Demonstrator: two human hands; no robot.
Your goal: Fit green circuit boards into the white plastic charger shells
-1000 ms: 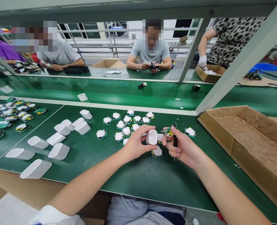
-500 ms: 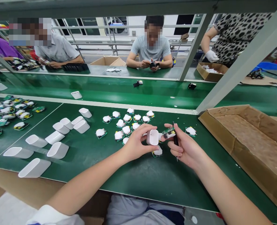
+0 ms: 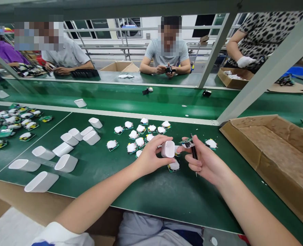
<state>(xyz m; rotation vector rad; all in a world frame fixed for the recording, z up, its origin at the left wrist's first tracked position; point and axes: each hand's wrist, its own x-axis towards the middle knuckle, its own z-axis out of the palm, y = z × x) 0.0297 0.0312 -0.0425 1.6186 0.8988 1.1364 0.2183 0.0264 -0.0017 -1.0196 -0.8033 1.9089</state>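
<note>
My left hand (image 3: pixel 151 153) pinches a white plastic casing (image 3: pixel 168 149) by its sides, open end facing up. My right hand (image 3: pixel 205 162) is shut on black tweezers (image 3: pixel 194 153), their tips pointing down, and a small green circuit board (image 3: pixel 186 143) sits at its fingertips, close to the casing. Below both hands lie several boards topped with white blobs (image 3: pixel 140 139); one (image 3: pixel 174 166) is directly under the casing. Further left stand several empty white casings (image 3: pixel 66 163) on the green bench mat (image 3: pixel 146 191).
A shallow cardboard tray (image 3: pixel 274 147) lies on the bench to my right. A grey frame post (image 3: pixel 264 71) rises beyond it. Past a second green belt (image 3: pixel 115 94), co-workers sit handling small parts. One gloved hand (image 3: pixel 245 61) is above a cardboard box (image 3: pixel 233 77).
My hands stay nearly in place, with the small board shifted slightly toward the casing. The whole view has drifted slightly. The co-worker's gloved hand has risen out of the box and moved right.
</note>
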